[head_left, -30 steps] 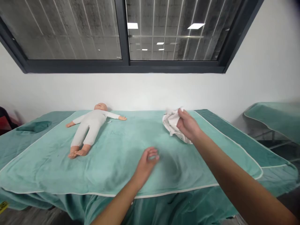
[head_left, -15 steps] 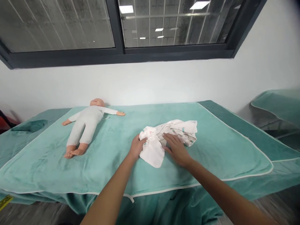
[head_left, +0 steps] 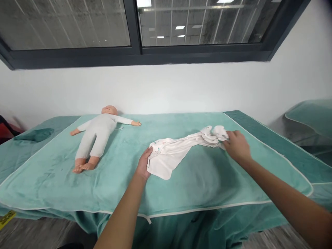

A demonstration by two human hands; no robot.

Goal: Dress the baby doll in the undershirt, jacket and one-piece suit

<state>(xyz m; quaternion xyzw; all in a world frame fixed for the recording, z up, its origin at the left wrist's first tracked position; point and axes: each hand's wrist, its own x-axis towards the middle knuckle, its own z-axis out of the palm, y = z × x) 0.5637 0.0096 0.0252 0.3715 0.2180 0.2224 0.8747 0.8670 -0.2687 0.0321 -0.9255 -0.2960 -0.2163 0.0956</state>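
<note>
A white baby garment (head_left: 175, 152) with small coloured prints stretches between my hands over the green blanket (head_left: 207, 193). Its folds hide its exact cut. My left hand (head_left: 144, 162) grips the left end, thumb on top, where a plain white flap hangs down. At the bunched right end, my right hand (head_left: 237, 145) has its fingers closed on the fabric. Off to the left, a baby doll (head_left: 97, 129) in a pale suit lies on its back, arms spread and feet bare; neither hand touches it.
The blanket's white-edged border lies over a darker green cover (head_left: 280, 141) on the bed. Behind stand a white wall (head_left: 181, 90) and a dark window frame (head_left: 166, 58). Another green-covered surface (head_left: 311, 116) is at the right, and a yellow strip (head_left: 7, 218) at lower left.
My right hand has moved right and gripped the garment's far end, pulling the crumpled cloth into a long stretch. My left hand has shifted slightly left, still holding its end.
</note>
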